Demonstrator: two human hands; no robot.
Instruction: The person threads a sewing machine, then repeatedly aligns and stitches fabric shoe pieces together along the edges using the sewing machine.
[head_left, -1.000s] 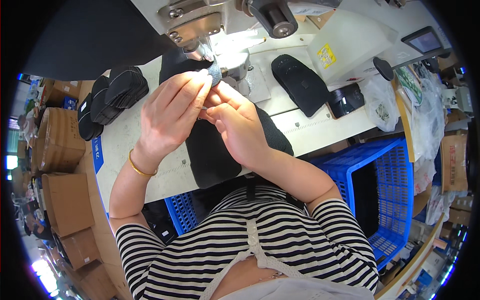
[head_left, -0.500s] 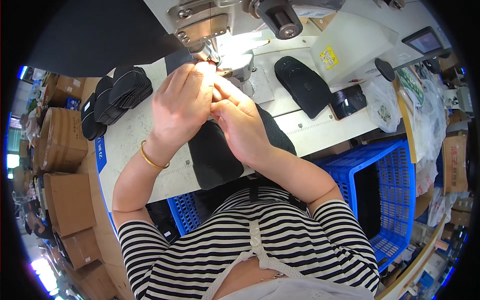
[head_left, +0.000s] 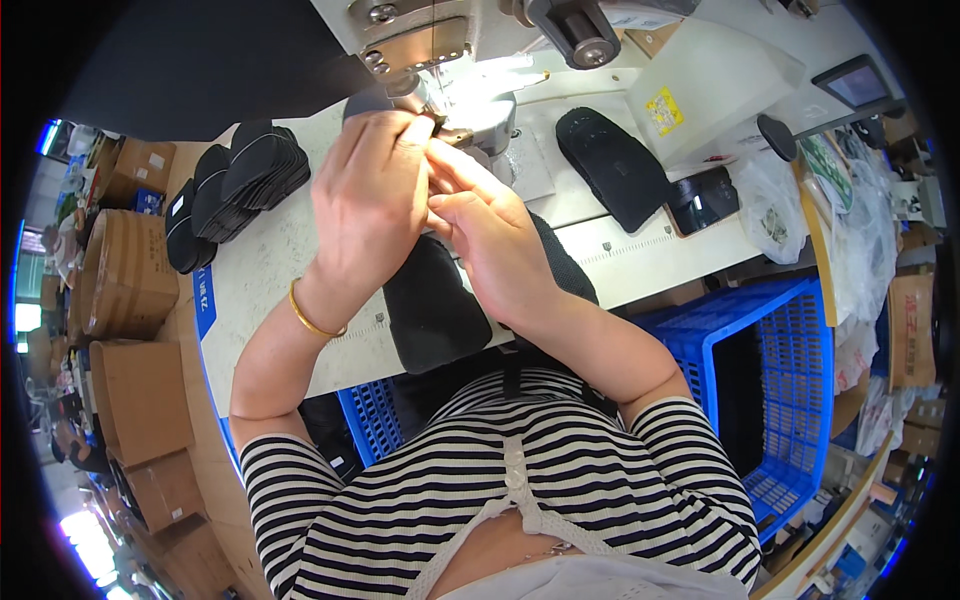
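Observation:
Close under the needle area of a sewing machine [head_left: 415, 50], both my hands are drawn together. My left hand [head_left: 370, 195], with a gold bangle at its wrist, has its fingers bent and closed at the edge of a black fabric piece [head_left: 435, 315]. My right hand [head_left: 500, 240] pinches at the same spot, thumb against fingers. The fabric runs out below my hands toward the table's front edge, and a textured black part [head_left: 565, 262] shows beside my right wrist. My fingers hide the edge they grip and most of the stitching point.
Stacks of black pads [head_left: 255, 170] lie on the table at left. A finished-looking black padded piece [head_left: 615, 170] rests right of the needle, near a shiny black object [head_left: 703, 200] and a plastic bag [head_left: 770, 215]. A blue crate [head_left: 825, 400] stands below right; cardboard boxes [head_left: 140, 400] line the left.
The whole view has shifted slightly to the right. My hands stay together at the needle area, with hardly any movement of the fabric to be seen.

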